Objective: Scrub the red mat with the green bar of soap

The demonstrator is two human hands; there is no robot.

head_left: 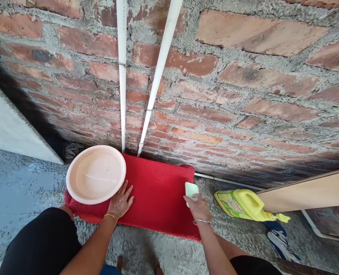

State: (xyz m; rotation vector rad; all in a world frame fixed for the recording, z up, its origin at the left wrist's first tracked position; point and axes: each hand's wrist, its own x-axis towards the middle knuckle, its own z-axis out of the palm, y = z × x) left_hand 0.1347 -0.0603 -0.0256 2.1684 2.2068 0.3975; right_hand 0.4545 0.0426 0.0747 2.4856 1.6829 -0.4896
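Note:
A red cloth or mat with fuzzy edges is spread over a low, long support against the brick wall. My left hand lies flat on it, fingers apart, its fingertips close to the rim of a basin. That pale pink basin sits on the red cloth's left end and has a little clear liquid and some specks inside. Over the cloth's right edge, my right hand grips a pale green rounded block. Whether the block is soap or a brush, I cannot make out, since its underside is hidden.
A yellow jug with a pump top lies on the concrete floor at right, near a wooden board and a dark blue and white shoe. Two white pipes run down the brick wall. A pale slab leans at left.

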